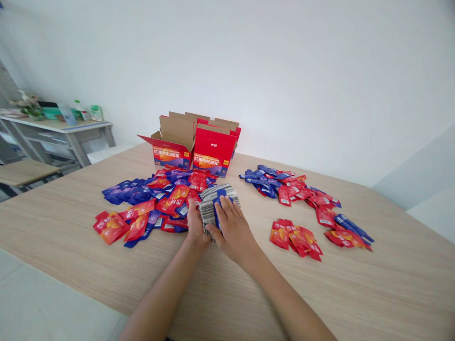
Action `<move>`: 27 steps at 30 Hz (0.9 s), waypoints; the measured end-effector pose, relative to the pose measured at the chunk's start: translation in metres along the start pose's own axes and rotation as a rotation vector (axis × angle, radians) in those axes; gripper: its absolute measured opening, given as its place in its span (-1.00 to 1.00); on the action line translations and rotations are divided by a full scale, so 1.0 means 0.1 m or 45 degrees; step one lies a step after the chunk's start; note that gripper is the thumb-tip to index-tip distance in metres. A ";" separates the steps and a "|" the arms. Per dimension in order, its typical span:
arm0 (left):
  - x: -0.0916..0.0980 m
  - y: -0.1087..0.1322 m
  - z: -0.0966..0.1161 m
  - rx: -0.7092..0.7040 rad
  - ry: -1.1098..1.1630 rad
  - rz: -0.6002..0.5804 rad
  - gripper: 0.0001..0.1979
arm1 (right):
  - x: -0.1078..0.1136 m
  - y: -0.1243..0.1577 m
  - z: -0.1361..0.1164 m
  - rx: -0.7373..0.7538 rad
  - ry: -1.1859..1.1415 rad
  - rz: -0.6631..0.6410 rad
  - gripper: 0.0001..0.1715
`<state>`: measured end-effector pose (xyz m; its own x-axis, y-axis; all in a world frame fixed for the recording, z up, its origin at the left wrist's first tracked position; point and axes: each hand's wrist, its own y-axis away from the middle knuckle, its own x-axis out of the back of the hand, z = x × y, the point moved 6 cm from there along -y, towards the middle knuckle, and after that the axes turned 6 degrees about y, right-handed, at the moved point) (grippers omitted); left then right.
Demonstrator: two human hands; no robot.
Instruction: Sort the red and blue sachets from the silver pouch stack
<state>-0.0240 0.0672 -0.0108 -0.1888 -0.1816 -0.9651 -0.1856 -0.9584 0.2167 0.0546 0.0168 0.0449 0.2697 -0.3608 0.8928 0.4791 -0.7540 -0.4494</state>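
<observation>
Both my hands meet at the middle of a wooden table (391,284), clasping a thick stack of sachets (217,199) whose silvery edges face up. My left hand (195,223) grips the stack's left side with fingers curled round it. My right hand (232,227) lies over the top and right side, fingers pressed on a blue sachet on top. A wide heap of red and blue sachets (149,203) spreads to the left of the stack.
Two open red cartons (213,149) stand at the back of the table by the white wall. More red and blue sachets (291,187) lie at the right, with a small red pile (295,237) nearer me. A grey desk (60,128) stands at far left.
</observation>
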 end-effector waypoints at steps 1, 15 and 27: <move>-0.01 0.01 -0.01 0.007 0.007 0.001 -0.19 | -0.04 0.01 -0.02 -0.026 -0.014 0.019 -0.30; -0.02 0.07 -0.28 0.129 -0.040 -0.186 -0.22 | -0.19 0.04 0.25 -0.263 -0.492 0.297 -0.31; -0.13 0.12 -0.38 0.351 0.017 -0.263 -0.09 | -0.19 0.02 0.53 -0.513 -0.863 0.583 -0.49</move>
<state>0.0132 0.0494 -0.0010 -0.1078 0.0052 -0.9942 -0.4726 -0.8800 0.0467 0.0944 0.0508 0.0254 0.8559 -0.3684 0.3629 -0.0897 -0.7970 -0.5973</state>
